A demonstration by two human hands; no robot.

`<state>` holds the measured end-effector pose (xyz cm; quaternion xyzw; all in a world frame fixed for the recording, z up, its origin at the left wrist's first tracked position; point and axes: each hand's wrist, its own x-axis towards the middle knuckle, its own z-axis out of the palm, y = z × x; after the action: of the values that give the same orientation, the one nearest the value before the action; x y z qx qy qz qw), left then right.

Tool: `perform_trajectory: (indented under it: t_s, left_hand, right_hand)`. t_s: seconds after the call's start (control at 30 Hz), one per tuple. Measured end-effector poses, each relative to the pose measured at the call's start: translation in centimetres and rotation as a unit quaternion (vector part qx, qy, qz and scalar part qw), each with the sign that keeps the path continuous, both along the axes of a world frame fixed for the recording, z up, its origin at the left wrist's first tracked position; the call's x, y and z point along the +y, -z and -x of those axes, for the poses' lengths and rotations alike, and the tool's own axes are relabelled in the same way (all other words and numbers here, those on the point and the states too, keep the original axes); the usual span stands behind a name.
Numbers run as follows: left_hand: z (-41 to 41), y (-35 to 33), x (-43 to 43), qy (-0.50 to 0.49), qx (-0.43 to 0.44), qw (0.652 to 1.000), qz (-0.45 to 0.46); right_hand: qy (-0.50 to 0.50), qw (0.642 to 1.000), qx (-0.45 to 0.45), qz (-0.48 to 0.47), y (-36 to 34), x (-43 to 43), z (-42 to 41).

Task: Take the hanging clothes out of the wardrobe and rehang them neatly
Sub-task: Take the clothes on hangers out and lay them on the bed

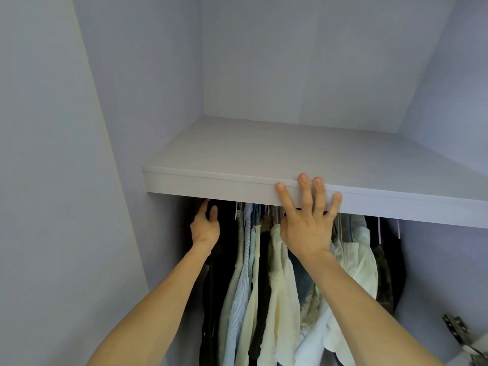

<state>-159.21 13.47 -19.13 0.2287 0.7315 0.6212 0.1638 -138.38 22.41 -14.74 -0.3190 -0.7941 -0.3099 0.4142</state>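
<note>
Several garments hang close together under the wardrobe shelf (pixel 211 180): a dark one at the left, a striped light-blue shirt (pixel 241 281), cream pieces (pixel 280 299) and a white one (pixel 361 262). Thin pink and blue hangers (pixel 351 228) show just below the shelf edge; the rail is hidden. My left hand (pixel 205 226) reaches up beside the dark garment at the far left, its fingertips hidden under the shelf. My right hand (pixel 307 220) is raised with fingers spread straight against the shelf's front edge, in front of the cream clothes.
The wardrobe's pale side panel (pixel 66 180) stands close on the left, and another panel on the right. The upper compartment above the shelf holds nothing visible. A metal door hinge (pixel 459 336) sticks out at the lower right.
</note>
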Motion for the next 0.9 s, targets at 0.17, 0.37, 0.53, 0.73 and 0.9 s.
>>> perform_trajectory:
  t_s: [0.17, 0.37, 0.53, 0.73, 0.9]
  left_hand:
    - [-2.0, 1.1, -2.0, 0.027, 0.054, 0.998, -0.018]
    - [-5.3, 4.5, -6.4, 0.044, 0.034, 0.998, -0.011]
    - [-7.5, 5.1, -11.3, 0.058, 0.035, 0.998, 0.019]
    - [-9.3, 6.3, -18.7, 0.062, 0.019, 0.997, 0.052]
    - [-12.5, 6.9, -24.7, 0.055, -0.001, 0.993, 0.106]
  right_hand:
    - [-0.001, 1.000, 0.001, 0.003, 0.0, 0.0, -0.1]
    - [0.006, 0.999, -0.020, 0.047, -0.1, -0.6, -0.3]
    - [-0.010, 0.993, 0.018, 0.115, 0.2, -3.9, 0.2]
    - [-0.200, 0.873, 0.021, 0.444, 9.4, -10.8, -1.5]
    - [-0.319, 0.677, 0.039, 0.662, 12.5, -14.7, -1.8]
